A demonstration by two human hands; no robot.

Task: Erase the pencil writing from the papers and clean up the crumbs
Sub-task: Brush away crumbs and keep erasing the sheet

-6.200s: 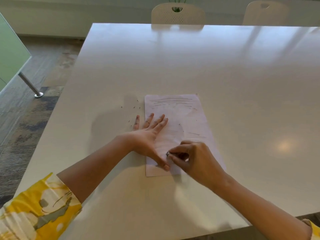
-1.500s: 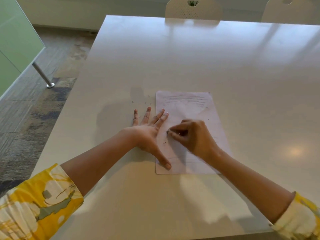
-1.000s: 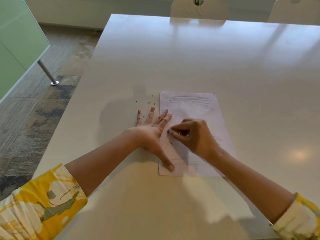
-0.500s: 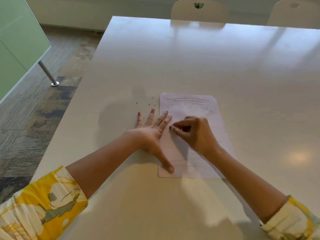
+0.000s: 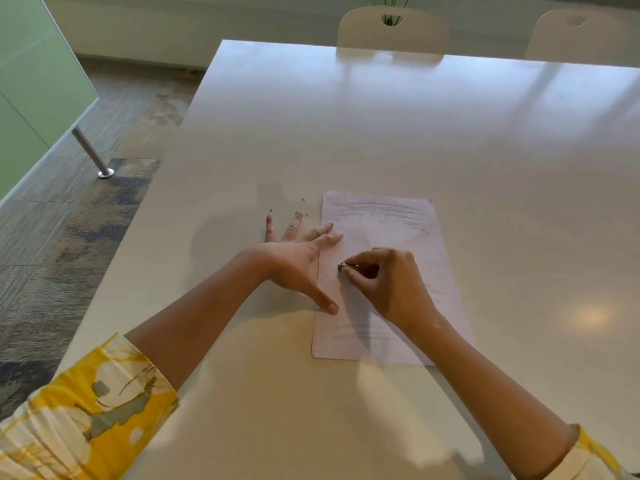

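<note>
Where the pale white sheet of paper (image 5: 391,237) lies on the near half of the glossy white table (image 5: 450,133), faint grey pencil lines are visible across its far end and again close to its near edge, so by the look of it the erasing is only partly done. It may be more than one sheet stacked; the edges do not settle it.

The right hand (image 5: 388,282) rests on the middle of the paper, thumb and forefinger pinched tight around a small dark grey eraser (image 5: 341,267), its tip pressed to the page near the left edge. The other fingers are curled in behind.

The left hand (image 5: 298,261) lies flat with fingers spread, holding nothing. Its thumb and two fingers press on the paper's left margin while the rest lie on the table, apparently to keep the sheet from sliding or creasing under the rubbing.

Just beyond those fingertips, a scatter of tiny dark eraser crumbs (image 5: 298,211) sits on the bare table to the left of the paper's far corner, not yet cleaned up.

Past the table's far edge stand two cream plastic chairs (image 5: 391,32).
</note>
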